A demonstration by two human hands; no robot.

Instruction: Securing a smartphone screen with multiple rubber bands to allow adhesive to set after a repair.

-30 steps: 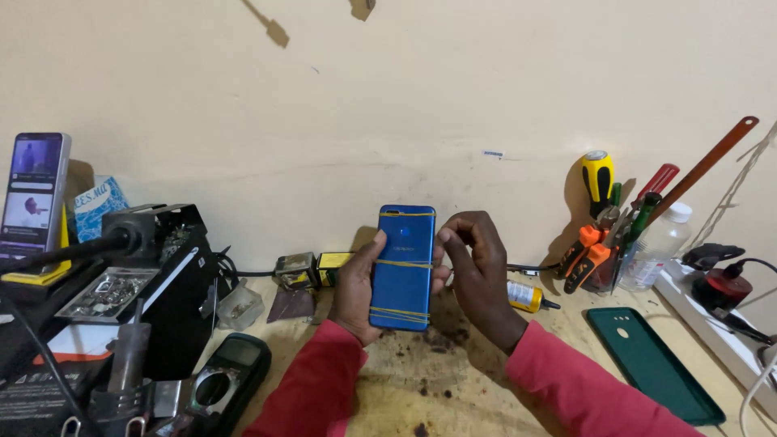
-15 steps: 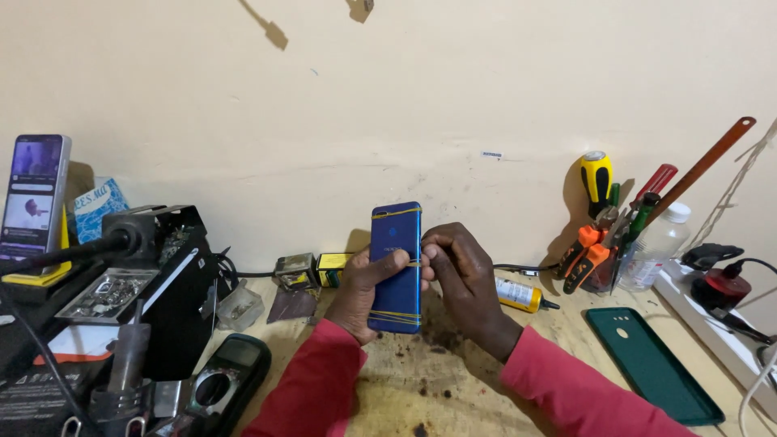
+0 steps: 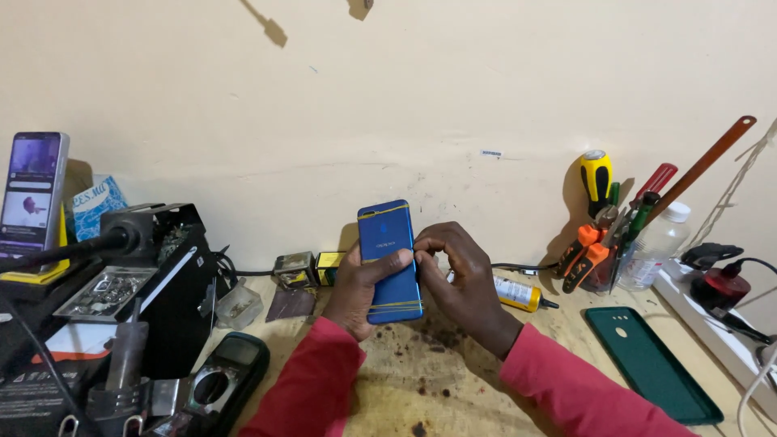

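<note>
A blue phone (image 3: 389, 257) with thin gold bands is held upright above the wooden bench, its back facing me. My left hand (image 3: 361, 290) grips it from the left, thumb across its back. My right hand (image 3: 460, 279) is at the phone's right edge, fingertips pinched against the side. Both arms wear red sleeves.
A dark green phone case (image 3: 652, 362) lies at the right. A holder of screwdrivers and pliers (image 3: 609, 235), a clear bottle (image 3: 657, 246) and a yellow tube (image 3: 518, 293) sit by the wall. At left stand a lit phone (image 3: 32, 193), a black station (image 3: 154, 275) and a multimeter (image 3: 217, 383).
The phone has turned slightly, its back now facing me more squarely again. My right hand's fingers stayed at its right edge, shifting a little lower.
</note>
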